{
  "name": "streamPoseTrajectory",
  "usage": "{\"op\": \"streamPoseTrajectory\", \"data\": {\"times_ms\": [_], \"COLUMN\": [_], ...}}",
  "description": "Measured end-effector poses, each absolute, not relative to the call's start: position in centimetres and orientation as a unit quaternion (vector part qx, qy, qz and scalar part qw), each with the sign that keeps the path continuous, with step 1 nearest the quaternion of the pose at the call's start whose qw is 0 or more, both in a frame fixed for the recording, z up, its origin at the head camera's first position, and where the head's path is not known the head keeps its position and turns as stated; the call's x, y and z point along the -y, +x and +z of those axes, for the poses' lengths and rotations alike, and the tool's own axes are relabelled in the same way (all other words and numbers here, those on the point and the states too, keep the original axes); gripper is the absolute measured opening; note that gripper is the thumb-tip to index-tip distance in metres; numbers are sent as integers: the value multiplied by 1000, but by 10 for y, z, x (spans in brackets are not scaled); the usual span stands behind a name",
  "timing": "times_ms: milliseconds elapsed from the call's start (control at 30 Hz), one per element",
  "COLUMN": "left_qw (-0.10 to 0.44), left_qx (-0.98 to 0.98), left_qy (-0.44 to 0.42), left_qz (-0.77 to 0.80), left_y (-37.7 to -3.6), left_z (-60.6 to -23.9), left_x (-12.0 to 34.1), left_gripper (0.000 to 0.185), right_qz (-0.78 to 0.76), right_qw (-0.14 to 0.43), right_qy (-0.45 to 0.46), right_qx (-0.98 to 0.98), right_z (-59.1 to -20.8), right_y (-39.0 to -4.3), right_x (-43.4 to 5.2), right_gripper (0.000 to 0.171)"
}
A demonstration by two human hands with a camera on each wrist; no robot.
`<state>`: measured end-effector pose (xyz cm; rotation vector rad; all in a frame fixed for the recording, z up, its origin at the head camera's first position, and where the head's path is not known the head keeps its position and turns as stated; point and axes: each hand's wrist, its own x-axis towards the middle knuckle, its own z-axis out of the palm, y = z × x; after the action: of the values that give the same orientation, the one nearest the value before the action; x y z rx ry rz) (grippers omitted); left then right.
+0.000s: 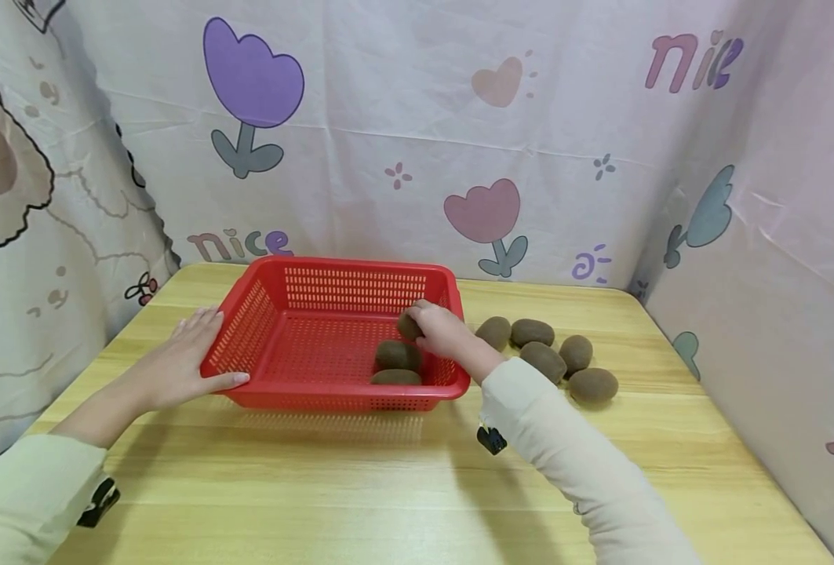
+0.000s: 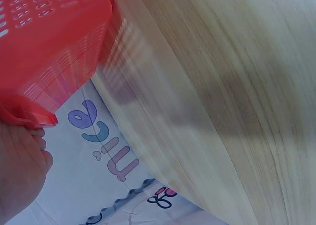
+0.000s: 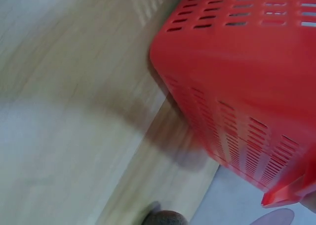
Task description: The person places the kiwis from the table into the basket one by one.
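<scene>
A red plastic basket (image 1: 342, 395) with slotted walls stands on the table. At its left side, my left hand (image 1: 183, 362) holds the rim, the thumb lying over the front left corner. In the left wrist view the fingers (image 2: 27, 156) are bent up against the basket rim (image 2: 29, 115). My right hand (image 1: 446, 333) reaches over the basket's right side and grips a brown kiwi (image 1: 407, 325) inside it. Two more kiwis, one in the middle (image 1: 398, 356) and one by the front wall (image 1: 395, 377), lie in the right part of the basket.
Several loose kiwis (image 1: 544, 361) lie on the table to the basket's right, beyond my right forearm. One kiwi (image 3: 165, 218) shows at the bottom of the right wrist view. Printed white cloth (image 1: 374, 212) hangs behind the wooden table (image 1: 332, 486) and along both sides.
</scene>
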<state>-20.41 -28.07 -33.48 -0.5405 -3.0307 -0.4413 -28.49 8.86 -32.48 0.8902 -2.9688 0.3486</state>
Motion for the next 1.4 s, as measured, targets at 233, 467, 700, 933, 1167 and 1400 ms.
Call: {"op": "streamPoseTrajectory", "data": {"times_ms": [233, 467, 700, 933, 1167, 1400], "left_qw": [15, 14, 17, 16, 12, 13], "left_qx": [976, 975, 974, 974, 975, 975], "left_qy": [-169, -170, -172, -171, -168, -169], "left_qz": [-139, -141, -147, -147, -147, -145], "left_y": [-204, -203, -203, -203, -203, -203], "left_z": [-335, -335, -334, -335, -334, -335], "left_x": [281, 280, 280, 281, 281, 281], "left_gripper": [107, 107, 107, 107, 107, 107], "right_qz": [22, 110, 210, 272, 328, 342], "right_qw": [0, 40, 121, 166, 209, 278], "right_qy": [281, 294, 294, 283, 269, 240], "right_qx": [959, 949, 924, 905, 881, 865], "right_z": [-327, -324, -319, -317, -321, -337], "right_y": [-286, -283, -273, -263, -256, -253], "right_x": [-84, -92, -107, -125, -146, -169], "right_gripper": [31, 28, 32, 37, 38, 42]}}
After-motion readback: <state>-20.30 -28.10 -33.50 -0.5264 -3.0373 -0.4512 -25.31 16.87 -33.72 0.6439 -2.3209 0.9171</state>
